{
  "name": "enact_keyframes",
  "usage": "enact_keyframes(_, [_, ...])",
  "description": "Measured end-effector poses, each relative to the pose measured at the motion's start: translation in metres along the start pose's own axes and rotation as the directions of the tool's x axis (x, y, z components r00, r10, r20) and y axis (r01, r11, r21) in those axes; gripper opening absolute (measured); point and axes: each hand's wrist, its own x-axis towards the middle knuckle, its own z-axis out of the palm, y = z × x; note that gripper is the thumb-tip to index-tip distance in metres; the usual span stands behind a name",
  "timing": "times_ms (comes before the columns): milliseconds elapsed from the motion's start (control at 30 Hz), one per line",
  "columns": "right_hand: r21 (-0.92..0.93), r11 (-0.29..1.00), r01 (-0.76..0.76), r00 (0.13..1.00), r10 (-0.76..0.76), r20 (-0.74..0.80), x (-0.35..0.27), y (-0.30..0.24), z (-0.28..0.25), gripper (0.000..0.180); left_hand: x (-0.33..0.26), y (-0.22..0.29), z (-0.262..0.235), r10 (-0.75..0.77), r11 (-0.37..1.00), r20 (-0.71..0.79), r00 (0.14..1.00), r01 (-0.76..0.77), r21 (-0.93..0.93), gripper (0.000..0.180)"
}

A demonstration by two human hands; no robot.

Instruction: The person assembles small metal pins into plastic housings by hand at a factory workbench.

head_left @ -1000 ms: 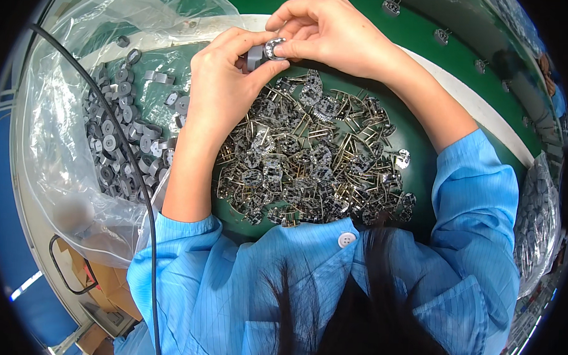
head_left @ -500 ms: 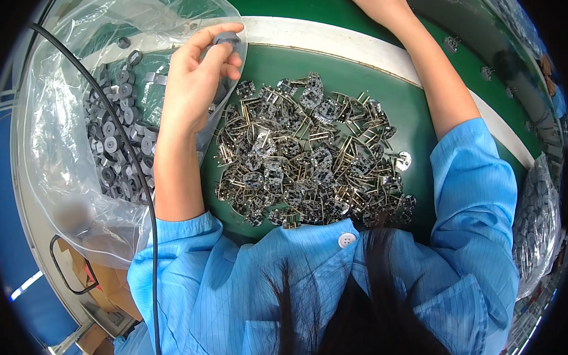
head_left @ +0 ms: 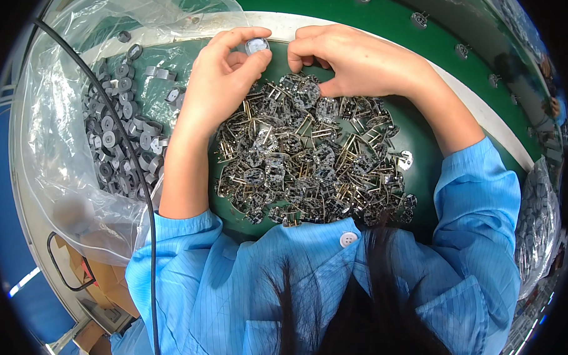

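My left hand (head_left: 220,81) pinches a small grey round cap (head_left: 257,46) between thumb and fingers, its pale inner side turned up. Just right of it, my right hand (head_left: 369,63) reaches down onto the far edge of a heap of small round circuit boards with metal pins (head_left: 297,156). Its curled fingers and thumb close on one circuit board (head_left: 304,92) at the top of that heap. The two hands are close together but apart. The heap lies on a green work surface (head_left: 417,129) in front of my chest.
On the left, a clear plastic bag (head_left: 54,138) spreads open with many grey caps (head_left: 126,125) in it. A black cable (head_left: 131,150) crosses over it. Beyond a white rail (head_left: 273,28), a green belt (head_left: 327,7) carries several spaced small parts (head_left: 419,19). Another filled bag (head_left: 536,224) stands right.
My left hand has moved right with the cap, whose pale inside now shows. My right hand has come back from the belt to the heap. The parts on the belt have shifted.
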Motion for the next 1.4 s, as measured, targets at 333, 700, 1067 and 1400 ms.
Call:
enact_keyframes(333, [-0.079,0.991,-0.103,0.987,0.092,-0.132,0.004,0.006,-0.004,0.023,0.000,0.001,0.003,0.224,0.916,-0.116,0.968,-0.168,0.363,0.037])
enact_keyframes(700, [0.235,0.945,-0.227,0.926,0.284,-0.249,0.009,0.003,-0.015,0.013,0.004,-0.002,0.016,0.285,0.957,-0.134,0.949,-0.273,0.101,0.043])
enact_keyframes(1067, [0.360,0.933,-0.018,0.865,0.195,-0.462,0.020,-0.005,0.006,0.014,0.001,0.002,0.022,0.251,0.965,-0.038,0.967,-0.253,-0.068,0.042])
enact_keyframes(1400, [0.405,0.909,0.100,0.838,0.143,-0.527,0.019,0.012,0.021,0.021,-0.001,0.003,0.022,0.256,0.960,-0.033,0.966,-0.258,-0.107,0.037])
